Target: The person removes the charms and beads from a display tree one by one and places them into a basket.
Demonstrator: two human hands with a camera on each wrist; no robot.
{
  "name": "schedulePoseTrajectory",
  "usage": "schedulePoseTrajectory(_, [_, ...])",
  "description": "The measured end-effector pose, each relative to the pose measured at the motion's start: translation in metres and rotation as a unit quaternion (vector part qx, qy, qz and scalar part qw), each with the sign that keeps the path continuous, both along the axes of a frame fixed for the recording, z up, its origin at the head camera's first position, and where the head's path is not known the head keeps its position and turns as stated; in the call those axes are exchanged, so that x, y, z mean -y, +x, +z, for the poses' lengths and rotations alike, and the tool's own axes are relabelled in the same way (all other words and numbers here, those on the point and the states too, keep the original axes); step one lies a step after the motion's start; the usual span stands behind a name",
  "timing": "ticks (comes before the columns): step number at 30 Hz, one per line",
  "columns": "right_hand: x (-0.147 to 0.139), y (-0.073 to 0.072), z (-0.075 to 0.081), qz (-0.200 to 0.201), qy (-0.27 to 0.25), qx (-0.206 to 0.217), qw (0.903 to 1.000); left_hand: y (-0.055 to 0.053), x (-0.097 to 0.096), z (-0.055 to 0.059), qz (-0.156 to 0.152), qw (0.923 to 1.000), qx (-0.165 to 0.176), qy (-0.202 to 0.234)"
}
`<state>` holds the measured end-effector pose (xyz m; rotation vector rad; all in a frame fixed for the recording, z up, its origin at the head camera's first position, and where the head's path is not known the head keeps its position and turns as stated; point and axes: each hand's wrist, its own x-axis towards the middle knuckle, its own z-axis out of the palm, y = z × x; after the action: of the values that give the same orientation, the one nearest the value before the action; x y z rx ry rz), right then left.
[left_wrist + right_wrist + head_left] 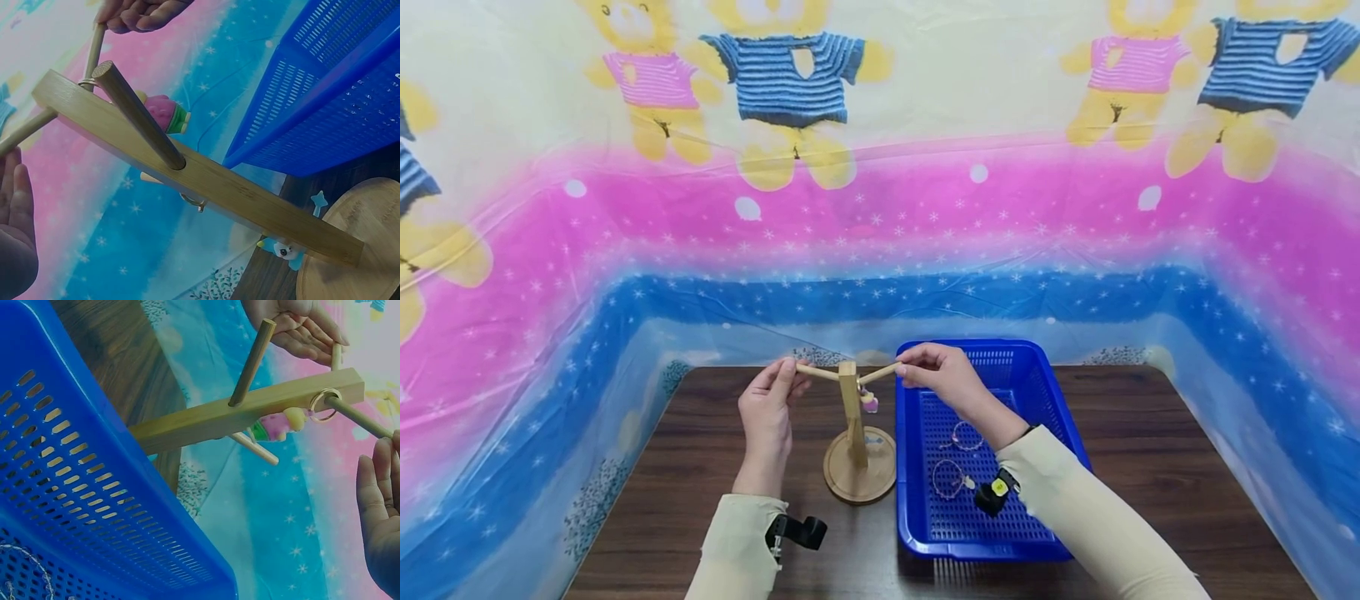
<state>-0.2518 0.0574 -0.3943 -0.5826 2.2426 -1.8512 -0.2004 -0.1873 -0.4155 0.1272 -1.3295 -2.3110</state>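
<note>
Between both hands stands a wooden peg stand (847,387) on a round base (842,485). My left hand (767,412) pinches the tip of the upper left peg (817,372). Thumb and fingers of my right hand (943,375) pinch the tip of the upper right peg (878,374). A keychain with a pink and green figure (275,427) hangs from that peg by a gold ring (315,412), close against the post. Lower down, a gold ring (194,201) shows behind the post, and a blue and white charm (285,251) is partly hidden near the base.
To the right of the stand is a blue perforated basket (913,533), under my right forearm. Inside lie two beaded bracelets, one with a pale charm (969,482). Two more pegs (253,362) stick out lower on the post. A printed cloth (925,300) rises behind the brown table (685,500).
</note>
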Motion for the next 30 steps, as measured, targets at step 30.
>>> schedulePoseTrajectory(30, [0.001,0.005,-0.003,-0.006,-0.011,-0.022,0.9997,0.056,-0.020,-0.050,-0.003,0.9756,0.003,-0.219])
